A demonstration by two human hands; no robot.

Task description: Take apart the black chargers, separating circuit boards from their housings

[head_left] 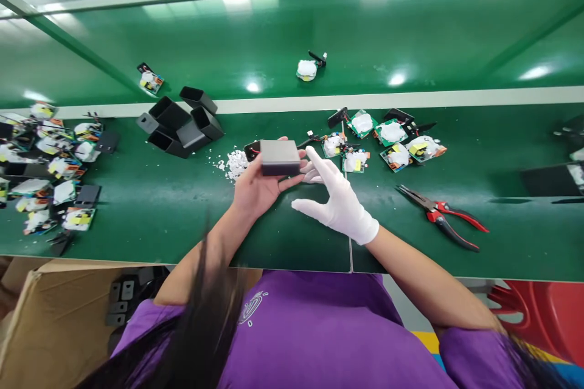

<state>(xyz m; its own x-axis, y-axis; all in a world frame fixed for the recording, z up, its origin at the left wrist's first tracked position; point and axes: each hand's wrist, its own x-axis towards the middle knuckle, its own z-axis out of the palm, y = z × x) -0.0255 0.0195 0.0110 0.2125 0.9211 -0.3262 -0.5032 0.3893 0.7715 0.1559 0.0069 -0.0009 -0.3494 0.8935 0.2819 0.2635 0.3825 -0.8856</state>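
Note:
On the bare palm of my left hand (pixel 256 187) lies a dark grey rectangular plastic housing (pixel 280 157), with my fingers curled under and around it. A black end piece with a red wire (pixel 252 150) shows at its left side. My right hand (pixel 335 197), in a white glove, is beside the housing with thumb and fingers spread apart and nothing between them. Its fingertips come close to the housing's right end; whether they touch it I cannot tell. White crumbs (pixel 237 163) are heaped on the green bench behind my left hand.
Needle-nose pliers (pixel 441 214) with red and black handles lie at right. Several circuit boards (pixel 391 132) with white filler sit behind my right hand, and more boards (pixel 64 166) are piled at left. Empty black housings (pixel 170 114) stand back left. A cardboard box (pixel 59 322) is below the bench edge.

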